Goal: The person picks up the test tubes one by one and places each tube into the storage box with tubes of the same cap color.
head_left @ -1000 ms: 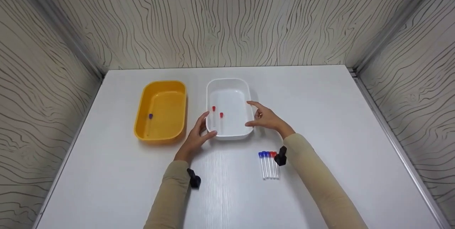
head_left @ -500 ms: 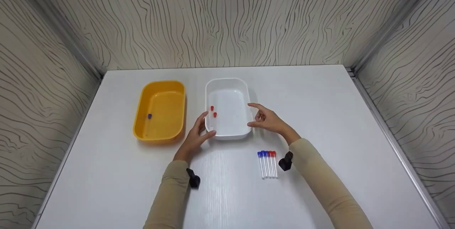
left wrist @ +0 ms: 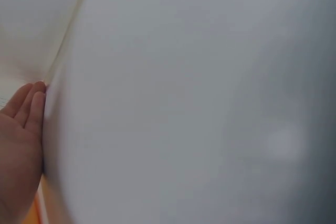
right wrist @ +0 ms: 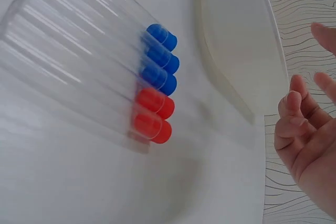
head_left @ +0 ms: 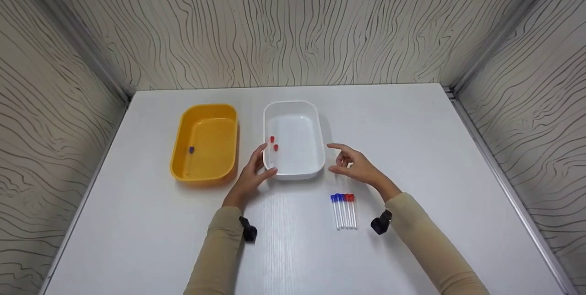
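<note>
A white tray [head_left: 297, 177] with two red-capped clear tubes [head_left: 276, 148] along its left side stands mid-table. My left hand [head_left: 249, 178] rests against its left side, the thumb at the near left corner; in the left wrist view the fingers [left wrist: 37, 108] lie straight along the tray wall. My right hand [head_left: 357, 166] hovers just off the tray's right side, holding nothing, with thumb and index finger apart and the other fingers bent inward. Nearer the front lies a row of capped tubes [head_left: 344, 215], blue caps [right wrist: 163, 59] on the left and red caps [right wrist: 155, 103] on the right.
Left of the white tray is a yellow tray [head_left: 203, 179], with one blue-capped tube [head_left: 192, 150] in it. Wood-patterned panels [head_left: 284, 24] enclose the white table [head_left: 293, 249] at the back and both sides.
My right hand has drawn back from the white tray, toward the right and nearer. One red-capped tube in the tray has shifted left, closer to the other. The left hand stays in place.
</note>
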